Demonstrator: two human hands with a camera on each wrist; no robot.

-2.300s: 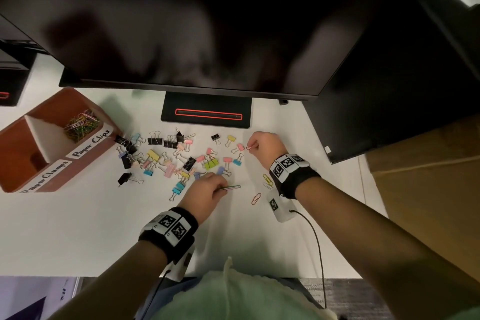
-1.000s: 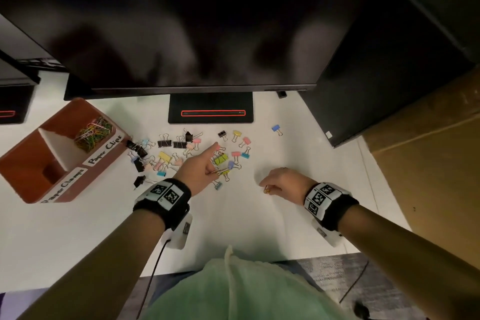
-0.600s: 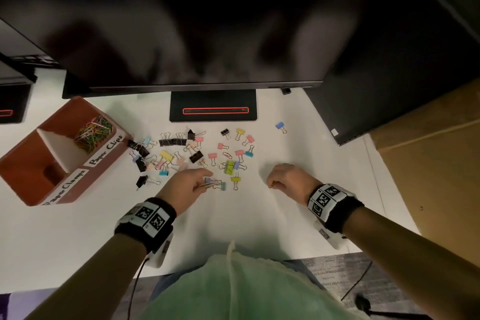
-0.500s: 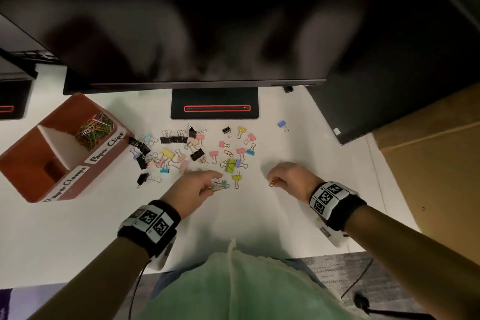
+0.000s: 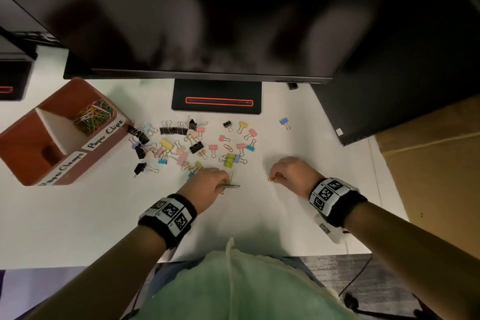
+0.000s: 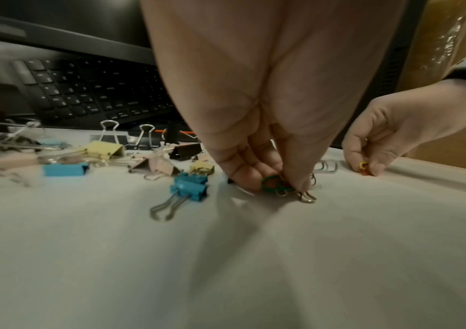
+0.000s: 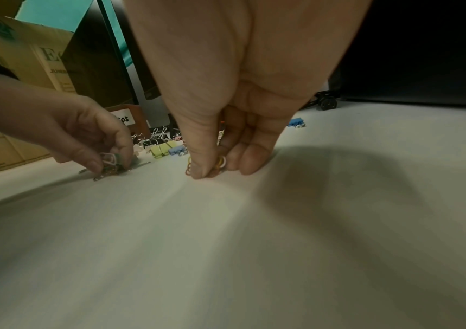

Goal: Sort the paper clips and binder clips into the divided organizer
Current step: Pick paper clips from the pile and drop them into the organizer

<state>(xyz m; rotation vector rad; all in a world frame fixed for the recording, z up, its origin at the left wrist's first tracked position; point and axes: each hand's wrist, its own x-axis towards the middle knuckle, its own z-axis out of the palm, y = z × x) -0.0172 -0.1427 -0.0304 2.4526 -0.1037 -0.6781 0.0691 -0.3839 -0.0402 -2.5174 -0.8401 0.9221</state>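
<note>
Pinching paper clips off the bench with both hands.
Left hand (image 5: 207, 184) pinches a small bunch of paper clips (image 6: 278, 185) at the near edge of the binder clips (image 5: 192, 147) scattered mid-bench; right hand (image 5: 292, 173) pinches a few orange clips (image 7: 214, 168) against the bench, just to the right. Organizer (image 5: 28, 163) sits at the left edge, coloured clips (image 5: 93, 115) in its far compartment.
</note>
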